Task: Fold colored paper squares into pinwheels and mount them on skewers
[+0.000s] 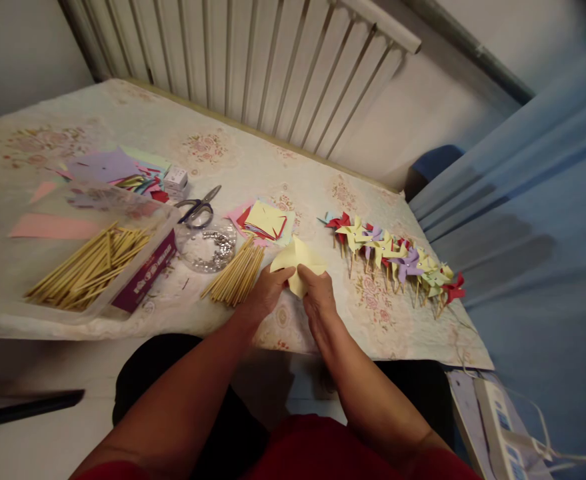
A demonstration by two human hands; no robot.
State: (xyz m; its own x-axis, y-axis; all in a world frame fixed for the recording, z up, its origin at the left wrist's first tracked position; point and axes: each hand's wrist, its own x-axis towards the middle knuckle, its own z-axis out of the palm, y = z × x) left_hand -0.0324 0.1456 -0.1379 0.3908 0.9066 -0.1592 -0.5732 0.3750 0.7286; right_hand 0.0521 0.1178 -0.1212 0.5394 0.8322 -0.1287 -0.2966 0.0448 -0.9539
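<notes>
We find one sheet of pale yellow paper (297, 265), cut and partly folded, its points turned up and inward so that it stands off the surface in an uneven, pointed shape. We see it pinched at its lower edge between the left hand (267, 293) and the right hand (317, 300), raised just above the patterned counter (283, 167) near the front edge. Its lower part is hidden behind the fingers.

both hands (293, 293) – pinch yellow paper (297, 261) | sticks (235, 275) beside – pinwheels (393, 257) right
</notes>
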